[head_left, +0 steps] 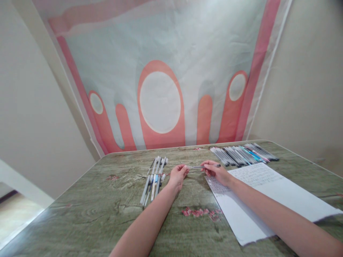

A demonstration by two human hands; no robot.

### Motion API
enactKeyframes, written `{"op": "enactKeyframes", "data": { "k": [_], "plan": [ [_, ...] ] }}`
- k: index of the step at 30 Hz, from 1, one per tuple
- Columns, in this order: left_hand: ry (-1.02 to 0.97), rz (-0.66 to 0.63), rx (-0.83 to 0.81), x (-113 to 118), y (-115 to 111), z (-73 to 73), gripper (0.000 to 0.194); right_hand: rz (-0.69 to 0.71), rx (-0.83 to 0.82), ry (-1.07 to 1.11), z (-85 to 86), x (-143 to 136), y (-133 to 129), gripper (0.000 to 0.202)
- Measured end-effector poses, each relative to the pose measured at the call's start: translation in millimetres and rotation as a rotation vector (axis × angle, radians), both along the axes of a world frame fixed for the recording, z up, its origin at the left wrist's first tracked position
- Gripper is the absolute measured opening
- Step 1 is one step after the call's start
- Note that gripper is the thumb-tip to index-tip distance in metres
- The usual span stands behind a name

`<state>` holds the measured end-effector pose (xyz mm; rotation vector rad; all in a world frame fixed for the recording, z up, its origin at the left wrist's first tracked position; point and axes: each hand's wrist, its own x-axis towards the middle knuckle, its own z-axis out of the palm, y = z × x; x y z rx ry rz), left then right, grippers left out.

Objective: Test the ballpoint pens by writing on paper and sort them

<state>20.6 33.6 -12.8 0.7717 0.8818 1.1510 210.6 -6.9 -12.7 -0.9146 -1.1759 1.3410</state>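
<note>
One pen [197, 167] is pinched by left hand [178, 175] and right hand [215, 171] over a wood-grain table [107, 203] before pink-patterned sheeting [160, 142].

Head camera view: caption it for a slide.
The left hand and right hand hold one pen above a table, with other pens and a paper sheet nearby.

Paper [278, 187]: lines of handwriting [249, 175] across its far end, too small and blurred to read. Far pens [243, 155], beyond the paper; left pens [156, 180], left of it; held pen [197, 167], by its far-left corner: no lettering legible.
</note>
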Motion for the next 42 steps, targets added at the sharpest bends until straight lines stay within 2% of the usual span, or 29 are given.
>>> {"op": "enactKeyframes", "data": {
  "k": [10, 16, 22, 30, 42],
  "plan": [
    [-0.042, 0.006, -0.019, 4.5, -6.4, 3.6, 0.010, 0.065, 0.016, 0.004, -0.9, 1.8, -0.2, 0.038],
    [-0.127, 0.036, 0.020, 3.8, -3.9, 3.8, 0.004, 0.031, 0.020, -0.040, 0.1, 0.5, -2.3, 0.036],
    [-0.156, 0.010, 0.020, 3.5, -2.9, 5.2, 0.023, 0.005, 0.055, -0.102, 1.7, -0.7, -4.2, 0.042],
    [-0.071, -0.012, 0.037, 1.8, 0.6, 1.0, 0.039, 0.005, 0.098, -0.214, -0.3, -0.6, -4.2, 0.045],
    [-0.052, -0.028, 0.103, 2.3, 1.2, -3.6, 0.044, -0.003, 0.155, -0.272, 8.4, -5.3, -10.6, 0.046]
  ]
}}
